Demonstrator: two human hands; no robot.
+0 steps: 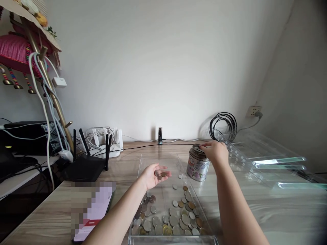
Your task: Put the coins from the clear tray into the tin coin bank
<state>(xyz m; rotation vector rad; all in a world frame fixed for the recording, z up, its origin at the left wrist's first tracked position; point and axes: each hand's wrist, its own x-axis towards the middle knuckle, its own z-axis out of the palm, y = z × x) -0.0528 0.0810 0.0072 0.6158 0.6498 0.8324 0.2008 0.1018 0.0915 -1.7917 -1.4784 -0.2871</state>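
My left hand point(152, 177) is palm up above the clear plastic tray point(166, 163), fingers stretched out, with several coins point(163, 174) resting on it. Beneath it, many silver, brown and golden coins point(173, 220) are spread in the tray, mostly toward its near end and right side. A round floral-patterned tin point(198, 166) stands upright just right of the tray's far end. At the tin's top is my right hand point(216, 153), its fingers bent together over the rim. Whatever lies between those fingertips is too small and partly hidden to make out.
A phone point(99, 207) lies left of my left forearm. Behind it sits a black router point(87, 167) with upright antennas. Clear acrylic panels point(270, 163) occupy the right side. A coiled black cable point(223, 126) and a small dark bottle point(160, 135) are by the wall.
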